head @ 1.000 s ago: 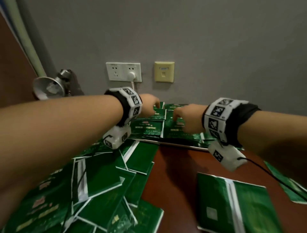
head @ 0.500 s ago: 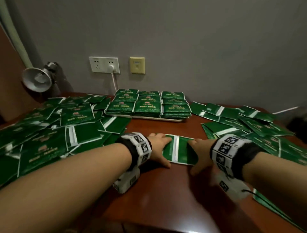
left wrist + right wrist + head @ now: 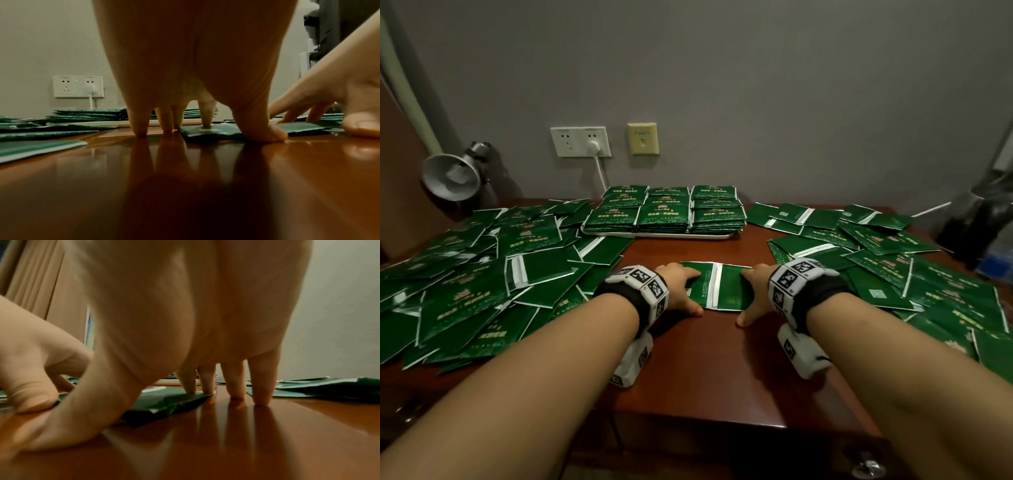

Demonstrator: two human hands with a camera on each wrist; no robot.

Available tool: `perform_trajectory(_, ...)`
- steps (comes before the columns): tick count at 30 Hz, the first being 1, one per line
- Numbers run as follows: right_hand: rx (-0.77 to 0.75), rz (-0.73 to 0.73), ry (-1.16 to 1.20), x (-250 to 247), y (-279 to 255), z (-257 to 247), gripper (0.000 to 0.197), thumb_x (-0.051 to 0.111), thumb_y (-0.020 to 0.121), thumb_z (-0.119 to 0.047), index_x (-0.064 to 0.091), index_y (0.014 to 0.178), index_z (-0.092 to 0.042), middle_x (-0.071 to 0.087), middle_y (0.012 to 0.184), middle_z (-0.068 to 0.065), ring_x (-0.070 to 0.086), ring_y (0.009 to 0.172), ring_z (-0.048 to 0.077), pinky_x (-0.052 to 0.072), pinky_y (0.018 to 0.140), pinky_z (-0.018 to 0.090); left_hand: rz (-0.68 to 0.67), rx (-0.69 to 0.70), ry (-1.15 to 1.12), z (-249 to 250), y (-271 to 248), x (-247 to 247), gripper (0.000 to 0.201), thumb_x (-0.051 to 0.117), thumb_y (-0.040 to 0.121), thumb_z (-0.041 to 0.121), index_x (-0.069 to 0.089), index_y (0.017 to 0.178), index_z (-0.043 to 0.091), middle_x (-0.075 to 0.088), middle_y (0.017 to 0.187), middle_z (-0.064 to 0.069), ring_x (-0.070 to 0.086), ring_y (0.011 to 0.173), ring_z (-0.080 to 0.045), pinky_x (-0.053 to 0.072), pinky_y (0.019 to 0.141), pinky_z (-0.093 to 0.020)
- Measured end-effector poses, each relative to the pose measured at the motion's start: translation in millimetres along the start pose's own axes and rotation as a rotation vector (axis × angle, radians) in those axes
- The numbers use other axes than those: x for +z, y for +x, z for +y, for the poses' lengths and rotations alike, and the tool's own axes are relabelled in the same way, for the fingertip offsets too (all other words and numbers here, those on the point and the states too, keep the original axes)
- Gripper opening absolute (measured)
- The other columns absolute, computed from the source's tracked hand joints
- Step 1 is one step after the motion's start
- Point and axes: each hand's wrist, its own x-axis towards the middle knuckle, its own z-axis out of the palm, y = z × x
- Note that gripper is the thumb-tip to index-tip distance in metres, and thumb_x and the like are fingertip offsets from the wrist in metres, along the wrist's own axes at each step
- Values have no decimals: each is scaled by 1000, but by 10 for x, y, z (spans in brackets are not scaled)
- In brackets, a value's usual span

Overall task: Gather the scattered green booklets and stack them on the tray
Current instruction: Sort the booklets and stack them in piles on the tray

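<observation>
Head view: a green booklet (image 3: 717, 287) lies flat on the table (image 3: 722, 370) near the front middle, between the left hand (image 3: 678, 287) and right hand (image 3: 755, 291), well short of the tray (image 3: 657, 234) by the wall, which carries neat stacks (image 3: 664, 209). Each grip is released: the fingers point straight down, some tips pressing a booklet end and others the table, thumbs at its near edge. Loose booklets lie in a left heap (image 3: 476, 274) and a right heap (image 3: 893, 260).
</observation>
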Motion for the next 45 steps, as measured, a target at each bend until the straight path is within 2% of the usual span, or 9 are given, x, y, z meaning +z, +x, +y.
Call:
perform_trajectory(4,38,72,188,-52,-51,30,104,78,69,-56,29,148,-11,40,147,11,43,130,32,36,105,38,-4,-68,-9,9,3,6,101,70,75,62,20,153,23,34,152,-8,36,137,-29,34,110,-37)
perform_trajectory(10,37,139,144,-17,-106,154,78,63,74,-71,50,127,-16,60,122,8,60,105,29,51,89,40,80,-243,22,196,124,-6,101,60,70,77,27,147,21,41,144,-13,43,129,-34,38,106,-45)
perform_trajectory(15,206,151,2,-200,-76,665,57,74,78,-32,50,125,-10,63,111,9,63,100,34,54,84,46,25,-363,-32,324,206,-80,104,76,65,65,36,141,8,51,138,-11,54,121,-32,47,100,-42)
perform_trajectory(23,301,-24,-364,-209,-46,922,53,75,81,-22,58,127,-5,54,131,21,53,122,38,45,98,53,136,-270,-24,168,305,-194,31,76,78,26,62,102,12,66,102,-8,65,93,-27,54,80,-34)
perform_trajectory(28,238,-33,-383,-243,22,840,30,87,60,-18,72,85,-21,58,65,-5,61,70,17,53,63,36,288,-107,-15,66,229,-239,10,58,83,10,60,90,16,61,89,-5,60,82,-24,51,69,-33)
perform_trajectory(30,238,-19,-347,-280,57,789,23,85,62,-18,63,70,-18,59,67,-2,62,70,21,52,63,33,286,-44,-8,78,195,-231,9,59,82,12,58,89,18,59,93,-6,59,80,-24,51,67,-33)
perform_trajectory(36,203,206,-191,-436,162,579,13,65,80,-22,67,89,-13,62,77,2,63,72,26,55,72,34,135,145,-113,249,47,-159,51,66,81,55,55,119,22,52,114,-2,58,101,-20,52,89,-39)
perform_trajectory(41,134,374,151,-629,110,296,20,51,87,-17,64,101,-10,65,99,11,63,88,31,51,71,31,92,-20,66,297,6,-2,95,71,63,72,39,135,19,44,129,-11,47,119,-31,43,101,-45)
perform_trajectory(45,107,190,205,-690,122,138,35,62,89,-37,65,99,-3,65,82,9,66,74,26,57,72,33,88,-76,71,290,-39,55,96,76,65,64,35,137,15,45,135,-13,44,124,-34,41,104,-47)
